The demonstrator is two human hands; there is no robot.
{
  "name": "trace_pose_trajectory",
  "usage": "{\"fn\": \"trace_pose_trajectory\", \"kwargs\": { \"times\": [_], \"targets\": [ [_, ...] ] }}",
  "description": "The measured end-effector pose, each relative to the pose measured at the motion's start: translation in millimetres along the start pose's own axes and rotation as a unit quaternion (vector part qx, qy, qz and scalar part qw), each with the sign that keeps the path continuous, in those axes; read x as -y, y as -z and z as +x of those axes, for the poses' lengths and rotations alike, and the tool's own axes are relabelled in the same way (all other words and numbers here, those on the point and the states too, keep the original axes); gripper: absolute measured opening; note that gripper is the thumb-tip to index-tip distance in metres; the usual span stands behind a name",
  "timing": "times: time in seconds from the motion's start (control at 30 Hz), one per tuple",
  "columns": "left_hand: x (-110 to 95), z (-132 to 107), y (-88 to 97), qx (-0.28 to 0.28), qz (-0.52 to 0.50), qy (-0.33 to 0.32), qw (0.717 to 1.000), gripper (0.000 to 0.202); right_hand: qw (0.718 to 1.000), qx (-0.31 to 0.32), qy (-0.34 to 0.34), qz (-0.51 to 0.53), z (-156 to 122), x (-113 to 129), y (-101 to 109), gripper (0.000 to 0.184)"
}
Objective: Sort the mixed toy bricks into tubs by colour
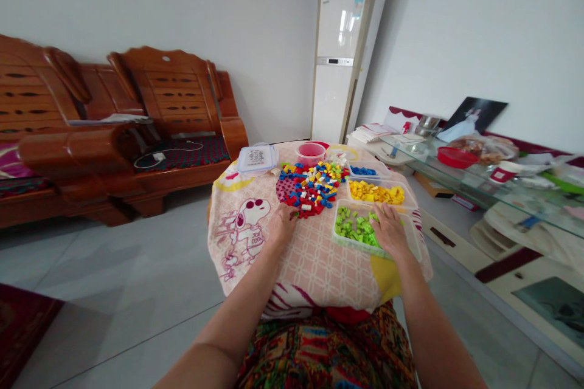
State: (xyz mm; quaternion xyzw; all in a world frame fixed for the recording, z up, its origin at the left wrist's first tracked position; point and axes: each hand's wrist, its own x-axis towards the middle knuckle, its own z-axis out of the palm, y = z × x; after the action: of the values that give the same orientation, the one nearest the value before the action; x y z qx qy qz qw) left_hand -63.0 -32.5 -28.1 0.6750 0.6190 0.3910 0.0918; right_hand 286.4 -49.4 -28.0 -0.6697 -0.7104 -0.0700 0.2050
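"Fingers (290,209) gripping anything?"
"Can't tell, either hand."
"What's around them?"
"Cloth-covered table (319,264); on it, a clear box (352,242), right hand (389,229) over its green bricks (357,230); a mixed brick pile (314,186), left hand (283,222) at its near edge."

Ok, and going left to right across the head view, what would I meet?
Wooden seat → printed lid → left hand → mixed brick pile → blue bricks → right hand → red bowl → paper cup.
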Motion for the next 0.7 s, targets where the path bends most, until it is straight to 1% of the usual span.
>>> {"fn": "trace_pose_trajectory", "kwargs": {
  "times": [0.13,0.27,0.37,0.47,0.57,0.63,0.7],
  "targets": [
    [3,2,-3.0,-0.026,-0.046,-0.002,0.999,0.016,1.000,0.002,0.002,-0.008,1,0,0,0.059],
    [-3,2,-11.6,-0.046,-0.097,-0.024,0.994,0.019,1.000,-0.003,0.000,0.007,0,0,-2,0.061],
    [-19,-2,-20.5,-0.030,-0.125,-0.065,0.990,0.020,1.000,-0.010,-0.006,0.022,-1,1,-2,0.060],
    [-45,-7,-29.5,0.021,-0.150,-0.116,0.982,0.023,1.000,-0.008,-0.013,0.021,-1,3,0,0.058],
    [-69,-10,-38.8,0.056,-0.180,-0.158,0.969,0.023,1.000,-0.002,-0.018,0.011,-2,5,3,0.059],
    [-80,-13,-45.4,0.070,-0.191,-0.176,0.963,0.025,1.000,-0.001,-0.016,0.005,-2,6,4,0.059],
    [-84,-16,-51.2,0.082,-0.196,-0.190,0.958,0.028,1.000,-0.001,-0.012,0.001,-1,6,4,0.058]
  ]
}}
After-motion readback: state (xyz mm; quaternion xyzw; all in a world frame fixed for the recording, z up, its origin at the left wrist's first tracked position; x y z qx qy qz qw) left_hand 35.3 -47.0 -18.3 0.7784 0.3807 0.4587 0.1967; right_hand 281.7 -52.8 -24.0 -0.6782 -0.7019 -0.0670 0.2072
